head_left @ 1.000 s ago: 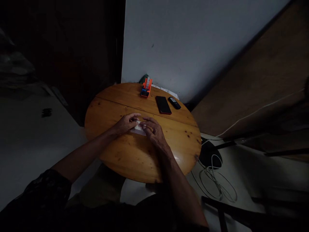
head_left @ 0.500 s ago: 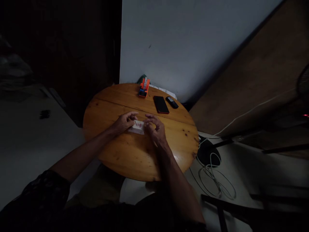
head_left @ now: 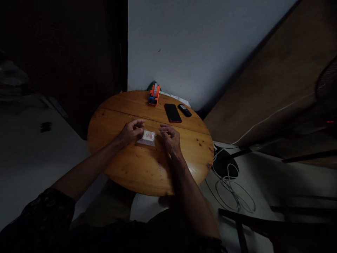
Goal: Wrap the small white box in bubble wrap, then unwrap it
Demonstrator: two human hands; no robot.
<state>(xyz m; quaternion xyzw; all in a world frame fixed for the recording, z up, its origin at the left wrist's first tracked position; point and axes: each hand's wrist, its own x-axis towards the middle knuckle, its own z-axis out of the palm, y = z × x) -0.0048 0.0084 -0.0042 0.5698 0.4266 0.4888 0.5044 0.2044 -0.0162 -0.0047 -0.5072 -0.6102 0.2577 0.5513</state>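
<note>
Hands, left hand [head_left: 132, 130] and right hand [head_left: 171, 137], flank a small clear-wrapped packet [head_left: 147, 136] lying flat on the round wooden table [head_left: 123, 165], within reach of both. The left hand is loosely spread, its thumb parted from the fingers just beside the packet; whether it touches cannot be told. The right hand bends inward, fingertips near its thumb and apart from the packet; it is too dark to tell whether they pinch anything. The packet's reddish marking faces up, likely because its broad side rests steadiest. Beyond, an orange tape dispenser [head_left: 154, 94] stands near the wall [head_left: 189, 42], with a black phone-like slab [head_left: 173, 113] and a small dark handset [head_left: 184, 110] to its right, seemingly set back to give both arms room.
</note>
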